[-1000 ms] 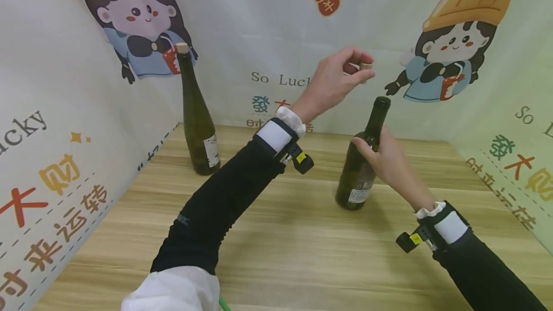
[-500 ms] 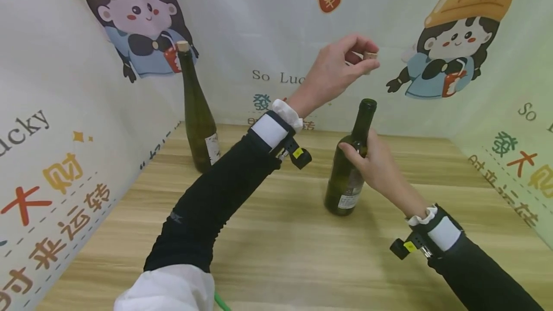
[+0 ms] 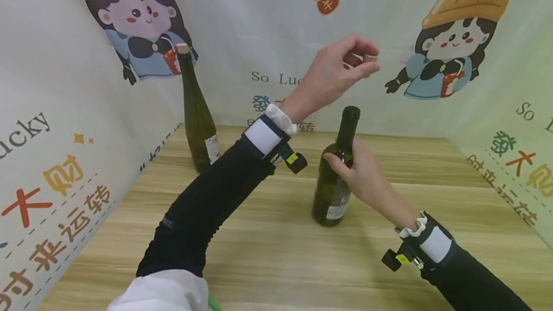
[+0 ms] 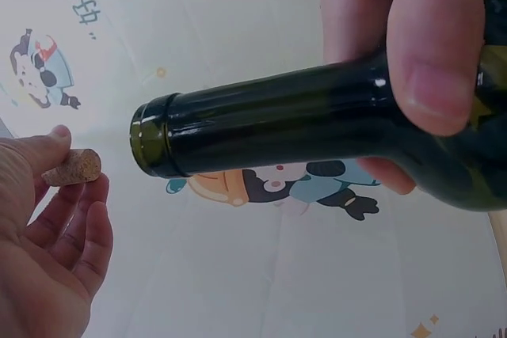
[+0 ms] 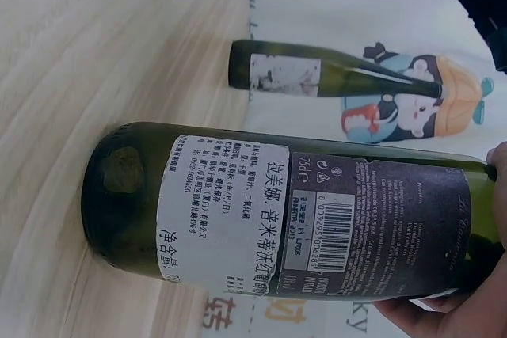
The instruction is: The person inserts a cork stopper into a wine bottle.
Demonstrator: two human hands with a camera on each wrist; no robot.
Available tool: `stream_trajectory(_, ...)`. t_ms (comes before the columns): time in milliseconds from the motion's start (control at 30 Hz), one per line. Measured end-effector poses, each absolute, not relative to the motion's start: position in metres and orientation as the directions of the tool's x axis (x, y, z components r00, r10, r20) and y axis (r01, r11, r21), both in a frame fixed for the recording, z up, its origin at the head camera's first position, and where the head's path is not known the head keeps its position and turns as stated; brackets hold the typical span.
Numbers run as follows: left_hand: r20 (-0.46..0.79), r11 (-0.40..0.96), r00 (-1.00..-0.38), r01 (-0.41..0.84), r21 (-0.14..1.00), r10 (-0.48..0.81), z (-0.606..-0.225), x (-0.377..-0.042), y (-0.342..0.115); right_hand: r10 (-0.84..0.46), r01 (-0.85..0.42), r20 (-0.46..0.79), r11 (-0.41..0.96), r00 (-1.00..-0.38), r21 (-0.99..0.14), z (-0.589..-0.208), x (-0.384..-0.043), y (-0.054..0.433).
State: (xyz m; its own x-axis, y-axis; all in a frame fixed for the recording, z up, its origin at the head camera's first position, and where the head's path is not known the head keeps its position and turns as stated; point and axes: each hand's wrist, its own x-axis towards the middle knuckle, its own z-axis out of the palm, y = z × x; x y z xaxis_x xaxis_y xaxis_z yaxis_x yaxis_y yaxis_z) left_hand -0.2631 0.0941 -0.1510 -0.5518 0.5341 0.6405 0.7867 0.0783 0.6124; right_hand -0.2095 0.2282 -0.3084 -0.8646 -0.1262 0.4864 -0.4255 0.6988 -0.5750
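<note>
My left hand [image 3: 332, 71] pinches a small cork [image 3: 370, 58] between thumb and fingers, up and to the right of an uncorked dark green wine bottle [image 3: 324, 200]. Around that bottle's shoulder, just below the neck, my right hand [image 3: 371, 172] keeps its grip, thumb across the near side. In the left wrist view the cork [image 4: 79, 167] is a short way off the bare mouth of the bottle [image 4: 150, 138], not touching it. White and dark paper labels [image 5: 222, 211] cover the bottle's side in the right wrist view.
A taller, slimmer green bottle [image 3: 196, 119] stands at the back left, a cork [image 3: 183, 48] in its top. Cloth printed with cartoon figures [image 3: 453, 56] walls the wooden table [image 3: 276, 253] at the back and sides. A green strip [image 3: 213, 303] shows at the near edge.
My right hand has brought the wine bottle left and nearer to me. The left hand with the cork first rose slightly and moved a little right, then stayed about there. The tall bottle stays put.
</note>
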Motion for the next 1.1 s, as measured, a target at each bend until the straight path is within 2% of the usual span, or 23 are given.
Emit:
stream_trajectory(267,0.66,0.062,-0.51,0.814,0.577,0.552,-0.153,-0.252,0.087,-0.146,-0.448,0.496,0.687,-0.856,-0.572,-0.308,-0.2,0.216)
stream_trajectory(867,0.644,0.04,-0.516,0.797,0.603,0.565,-0.163,-0.238,0.074,-0.179,-0.48,0.5,0.66,-0.848,-0.578,-0.313,-0.192,0.207)
stream_trajectory(1100,0.664,0.021,-0.498,0.808,0.589,0.557,-0.164,-0.236,0.072,-0.191,-0.501,0.513,0.645,-0.837,-0.577,-0.313,-0.19,0.205)
